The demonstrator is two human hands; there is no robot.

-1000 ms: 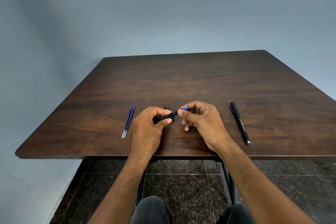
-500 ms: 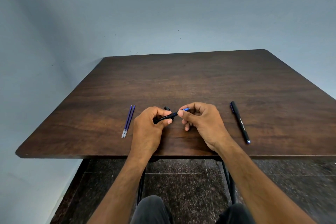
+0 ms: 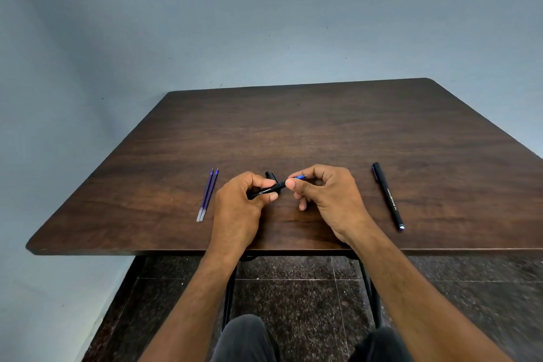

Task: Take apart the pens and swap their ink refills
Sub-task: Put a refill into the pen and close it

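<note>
Two thin purple ink refills (image 3: 208, 194) lying at 9 o'clock, untouched. Left hand (image 3: 241, 209) wrapped round black plastic pen barrel (image 3: 264, 191), long axis toward 2 o'clock. Right hand (image 3: 326, 195) pinching blue tip section (image 3: 299, 177), probably unscrewing. Second black pen (image 3: 388, 196) at 3 o'clock.

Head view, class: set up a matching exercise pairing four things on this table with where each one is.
Things:
1. two loose refills
2. black pen barrel
3. blue tip section
4. whole black pen

Places:
A. pinched by the right hand
B. lying right of both hands
C. gripped in the left hand
D. lying left of both hands

Pairs: 1-D, 2-C, 3-A, 4-B
</note>
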